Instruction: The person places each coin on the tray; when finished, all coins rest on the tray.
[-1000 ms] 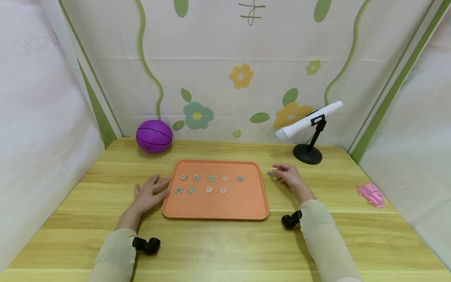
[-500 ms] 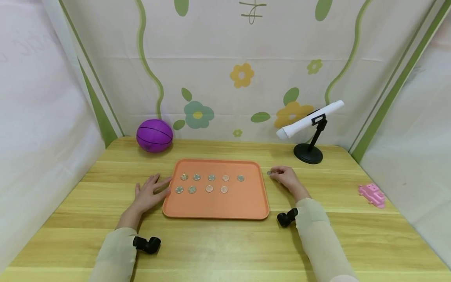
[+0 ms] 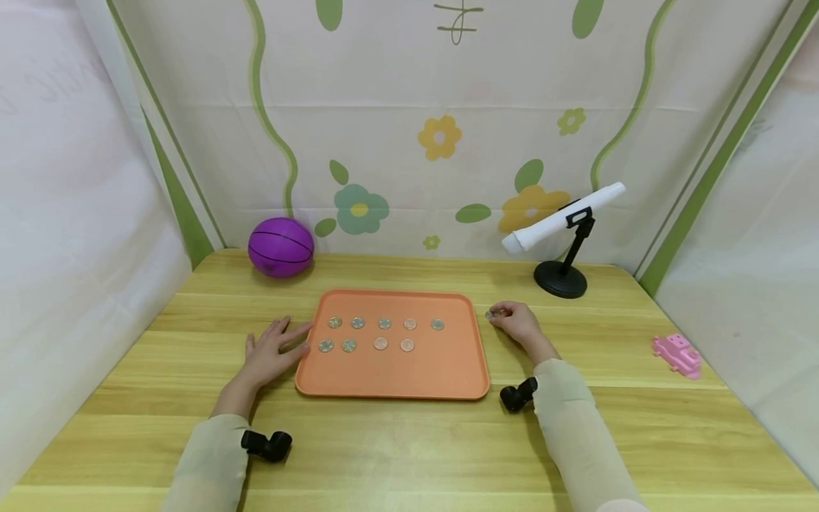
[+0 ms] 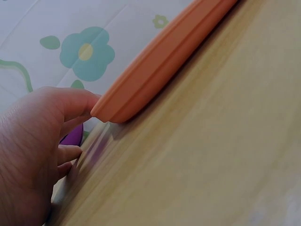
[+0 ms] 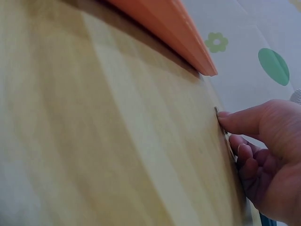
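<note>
An orange tray point(image 3: 392, 373) lies on the wooden table, with several coins point(image 3: 384, 323) in two rows on it. My left hand point(image 3: 269, 358) rests at the tray's left side, fingers spread, fingertips touching the rim. The left wrist view shows a finger of that hand point(image 4: 33, 141) against the tray's corner point(image 4: 127, 101). Right of the tray, my right hand point(image 3: 520, 325) pinches a single coin point(image 3: 490, 314) at the table surface. In the right wrist view the thumb of this hand point(image 5: 270, 155) is on the coin point(image 5: 217, 113), with the other fingers curled behind it.
A purple ball point(image 3: 280, 247) sits at the back left. A white microphone point(image 3: 550, 226) on a black stand point(image 3: 559, 279) is at the back right. Near the right edge lies a pink toy point(image 3: 677, 355). A flower-printed curtain point(image 3: 397, 142) hangs behind the table.
My right hand has shifted slightly left and drawn its fingers in around the coin beside the tray. The left hand and the coins on the tray stay where they were.
</note>
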A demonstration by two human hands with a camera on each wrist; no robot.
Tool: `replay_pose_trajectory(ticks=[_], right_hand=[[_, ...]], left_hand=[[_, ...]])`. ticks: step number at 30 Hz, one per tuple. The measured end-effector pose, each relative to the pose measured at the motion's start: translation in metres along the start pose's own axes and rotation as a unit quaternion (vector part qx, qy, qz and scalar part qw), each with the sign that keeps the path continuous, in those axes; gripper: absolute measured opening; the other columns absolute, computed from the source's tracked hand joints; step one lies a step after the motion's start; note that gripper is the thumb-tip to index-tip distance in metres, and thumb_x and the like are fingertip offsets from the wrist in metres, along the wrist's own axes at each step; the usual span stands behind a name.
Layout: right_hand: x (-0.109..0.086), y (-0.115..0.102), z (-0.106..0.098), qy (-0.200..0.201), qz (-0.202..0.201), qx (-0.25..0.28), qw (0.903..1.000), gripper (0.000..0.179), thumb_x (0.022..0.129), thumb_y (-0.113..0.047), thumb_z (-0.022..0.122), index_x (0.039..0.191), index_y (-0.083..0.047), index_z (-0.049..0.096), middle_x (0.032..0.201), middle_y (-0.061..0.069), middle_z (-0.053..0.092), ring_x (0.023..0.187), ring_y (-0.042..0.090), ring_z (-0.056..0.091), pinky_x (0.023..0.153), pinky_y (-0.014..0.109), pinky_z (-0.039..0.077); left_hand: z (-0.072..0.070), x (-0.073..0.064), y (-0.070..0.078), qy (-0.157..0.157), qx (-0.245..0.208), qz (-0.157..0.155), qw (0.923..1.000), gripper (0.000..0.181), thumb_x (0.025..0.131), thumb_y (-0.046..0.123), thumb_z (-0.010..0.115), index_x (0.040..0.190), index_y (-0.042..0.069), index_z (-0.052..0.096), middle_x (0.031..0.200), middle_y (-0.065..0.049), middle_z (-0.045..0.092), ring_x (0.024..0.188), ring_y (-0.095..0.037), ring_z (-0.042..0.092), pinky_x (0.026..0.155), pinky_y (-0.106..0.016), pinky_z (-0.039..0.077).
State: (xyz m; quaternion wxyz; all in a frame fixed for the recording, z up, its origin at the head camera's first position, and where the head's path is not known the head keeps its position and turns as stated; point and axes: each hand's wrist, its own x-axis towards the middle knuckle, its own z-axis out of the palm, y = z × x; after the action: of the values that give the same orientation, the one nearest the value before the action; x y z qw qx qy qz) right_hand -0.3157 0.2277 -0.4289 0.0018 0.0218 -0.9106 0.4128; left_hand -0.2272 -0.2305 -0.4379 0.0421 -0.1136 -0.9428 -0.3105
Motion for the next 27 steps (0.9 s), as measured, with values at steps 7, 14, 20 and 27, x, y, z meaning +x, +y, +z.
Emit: replay_pose_trajectory(ticks=[7, 14, 20, 27], right_hand=[[-0.0014, -0.0031, -0.0012, -0.012, 0.006, -0.009, 0.9999, 0.019, 0.081, -0.014, 0.061, 0.093, 0.0, 0.06, 0.071, 0.006, 0.047, 0.065, 0.02, 0.041, 0.059, 0.03, 0.033], [-0.0032, -0.0032, -0.0018, -0.019, 0.007, -0.033, 0.9992, 0.016, 0.081, -0.013, 0.059, 0.09, 0.0, 0.058, 0.071, 0.006, 0.046, 0.064, 0.02, 0.041, 0.059, 0.03, 0.033], [-0.0045, -0.0013, -0.0011, -0.006, -0.011, -0.032, 0.9994, 0.017, 0.08, -0.012, 0.06, 0.091, 0.001, 0.056, 0.078, 0.008, 0.05, 0.071, 0.022, 0.045, 0.064, 0.032, 0.036], [-0.0062, 0.0015, 0.0025, 0.012, -0.045, 0.016, 0.9988, 0.019, 0.075, -0.003, 0.063, 0.089, 0.002, 0.051, 0.074, 0.009, 0.049, 0.068, 0.022, 0.044, 0.062, 0.031, 0.037]], left_hand=[[0.0002, -0.0006, -0.0015, 0.0, -0.002, 0.001, 1.0, 0.05, 0.084, 0.039, 0.051, 0.128, 0.015, 0.045, 0.136, -0.025, 0.019, 0.124, -0.04, 0.009, 0.088, -0.062, -0.009], [0.0008, -0.001, -0.0011, 0.0, -0.003, 0.002, 1.0, 0.05, 0.084, 0.039, 0.051, 0.128, 0.016, 0.045, 0.137, -0.024, 0.019, 0.125, -0.039, 0.009, 0.088, -0.062, -0.009], [-0.0003, -0.0011, -0.0008, 0.0, -0.005, 0.004, 1.0, 0.05, 0.084, 0.039, 0.051, 0.128, 0.015, 0.045, 0.136, -0.025, 0.019, 0.124, -0.04, 0.009, 0.088, -0.062, -0.009], [-0.0013, -0.0015, -0.0012, 0.002, -0.004, 0.007, 1.0, 0.05, 0.084, 0.039, 0.051, 0.128, 0.015, 0.045, 0.136, -0.025, 0.019, 0.124, -0.04, 0.009, 0.088, -0.062, -0.008]])
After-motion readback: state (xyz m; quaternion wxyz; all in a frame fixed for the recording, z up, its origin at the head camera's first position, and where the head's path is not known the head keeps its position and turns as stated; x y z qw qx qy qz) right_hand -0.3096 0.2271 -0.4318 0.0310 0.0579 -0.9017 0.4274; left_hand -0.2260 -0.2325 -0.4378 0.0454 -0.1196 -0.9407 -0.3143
